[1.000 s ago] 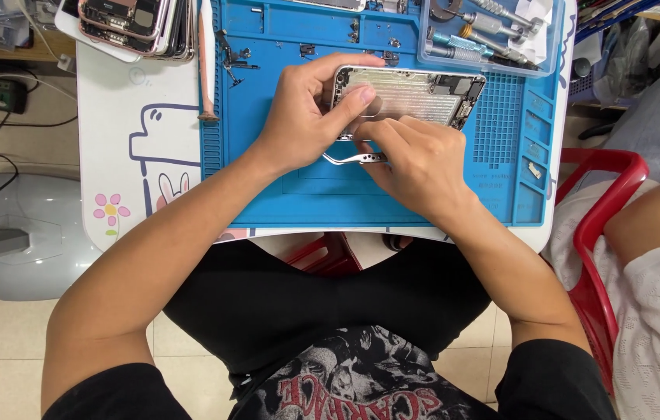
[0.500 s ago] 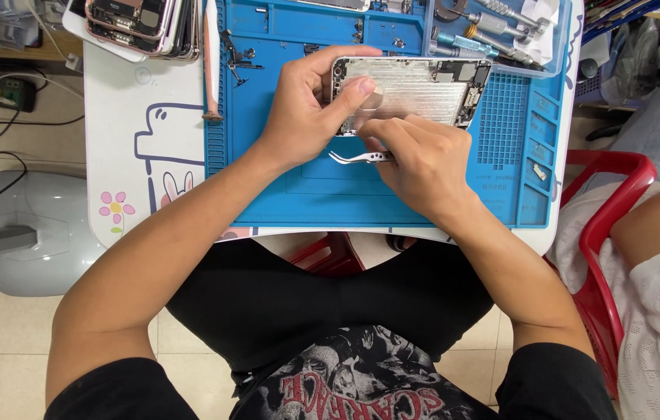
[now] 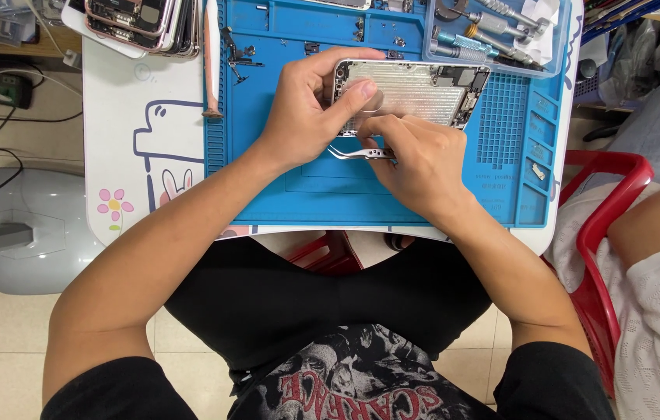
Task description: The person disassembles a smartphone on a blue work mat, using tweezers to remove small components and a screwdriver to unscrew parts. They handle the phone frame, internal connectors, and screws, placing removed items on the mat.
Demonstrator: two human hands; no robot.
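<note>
The left hand (image 3: 303, 117) is clamping the opened phone shell (image 3: 408, 93) on the blue mat (image 3: 283, 187) while the right hand (image 3: 416, 159), fingers pinched on curved tweezers (image 3: 357, 152), is picking inside, with parts apparently left to handle.

Phone: we see an opened silver metal phone body (image 3: 412, 93), lying flat, inside up, on the blue mat.
Tweezers: our thin curved steel tweezers (image 3: 357, 152) lie just below it.

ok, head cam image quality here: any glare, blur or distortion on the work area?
Head view: even, soft light with only faint shadows under the left hand and right hand; mild sheen on the opened phone shell, detail still readable; tweezers sharp, no motion blur; the blue mat edges bow slightly, suggesting wide-angle distortion; frame corners look a bit softer.
</note>
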